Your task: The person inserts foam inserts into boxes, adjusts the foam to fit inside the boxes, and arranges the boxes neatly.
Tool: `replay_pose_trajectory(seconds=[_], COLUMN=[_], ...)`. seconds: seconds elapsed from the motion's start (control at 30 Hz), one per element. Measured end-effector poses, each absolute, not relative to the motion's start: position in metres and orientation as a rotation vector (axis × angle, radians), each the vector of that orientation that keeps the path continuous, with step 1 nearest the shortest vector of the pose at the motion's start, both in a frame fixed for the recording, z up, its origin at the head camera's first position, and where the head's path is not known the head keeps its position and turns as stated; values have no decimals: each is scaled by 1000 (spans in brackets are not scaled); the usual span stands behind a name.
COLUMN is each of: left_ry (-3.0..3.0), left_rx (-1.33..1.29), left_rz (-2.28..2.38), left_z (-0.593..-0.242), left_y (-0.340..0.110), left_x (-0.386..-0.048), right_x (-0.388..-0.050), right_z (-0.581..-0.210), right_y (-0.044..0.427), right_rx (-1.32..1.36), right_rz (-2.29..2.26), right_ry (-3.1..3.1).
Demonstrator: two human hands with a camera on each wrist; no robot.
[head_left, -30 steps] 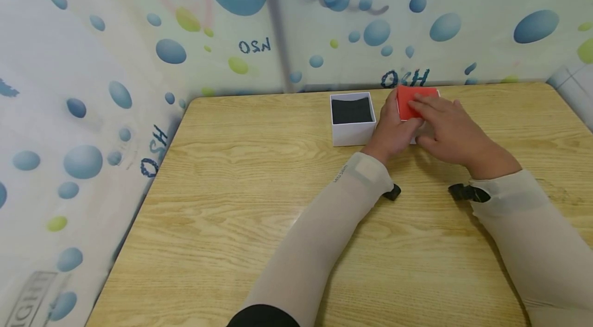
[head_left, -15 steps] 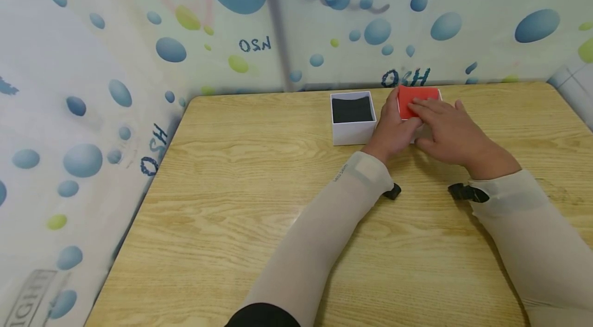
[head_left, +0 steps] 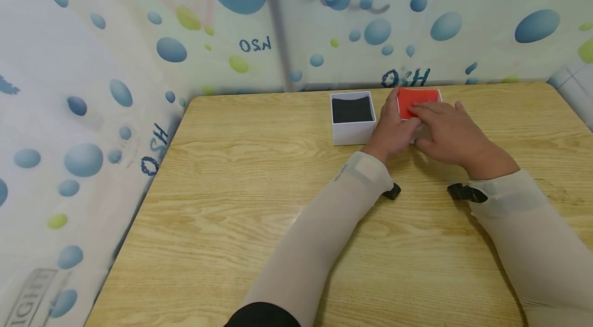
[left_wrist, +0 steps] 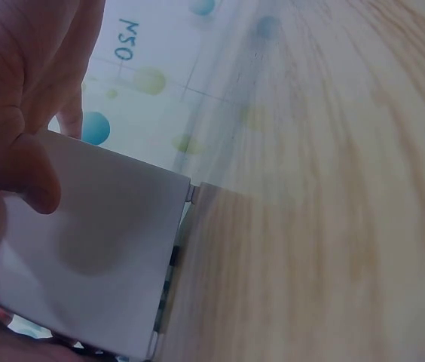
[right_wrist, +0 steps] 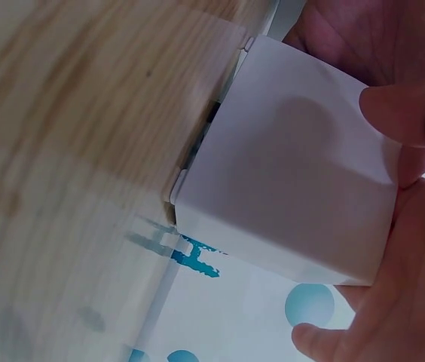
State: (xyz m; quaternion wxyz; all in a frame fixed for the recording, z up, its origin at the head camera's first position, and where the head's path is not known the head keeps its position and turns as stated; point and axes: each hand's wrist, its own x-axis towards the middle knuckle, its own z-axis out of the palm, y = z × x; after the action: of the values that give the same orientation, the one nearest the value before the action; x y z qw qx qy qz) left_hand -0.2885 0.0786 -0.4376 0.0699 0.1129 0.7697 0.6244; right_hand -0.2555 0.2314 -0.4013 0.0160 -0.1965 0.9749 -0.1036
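At the back right of the table, in the head view, my left hand (head_left: 394, 128) grips the left side of a small white box (left_wrist: 99, 234). My left thumb lies over its near face. A flat red piece (head_left: 418, 102), perhaps cloth or foam, fills the box's open top. My right hand (head_left: 456, 134) lies on it from the right, with extended fingers pressing on the red piece. Both wrist views show the smooth near wall of the box, standing upright. The fingers behind the box are partly hidden, and so is whatever lies under the red piece.
A second white box (head_left: 354, 134) stands just left of my left hand, its open top showing a black piece (head_left: 352, 110) inside. The wooden table (head_left: 241, 203) ends at a wall sheet (head_left: 287, 28) printed with blue and green drops.
The far edge of the red piece has sunk slightly into the box under my right hand. Both hands keep nearly the same place; the box with the black piece has not moved.
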Motion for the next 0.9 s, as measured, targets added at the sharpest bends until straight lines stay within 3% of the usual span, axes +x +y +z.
replay_pose_trajectory(seconds=[0.9], left_ry=[2370], left_rx=[314], left_rz=[1810], left_z=[-439], left_y=[79], left_x=[-289], right_x=[-257], right_z=[-401], right_y=[229], right_rx=[-617], right_rz=[-339], right_ry=[3013])
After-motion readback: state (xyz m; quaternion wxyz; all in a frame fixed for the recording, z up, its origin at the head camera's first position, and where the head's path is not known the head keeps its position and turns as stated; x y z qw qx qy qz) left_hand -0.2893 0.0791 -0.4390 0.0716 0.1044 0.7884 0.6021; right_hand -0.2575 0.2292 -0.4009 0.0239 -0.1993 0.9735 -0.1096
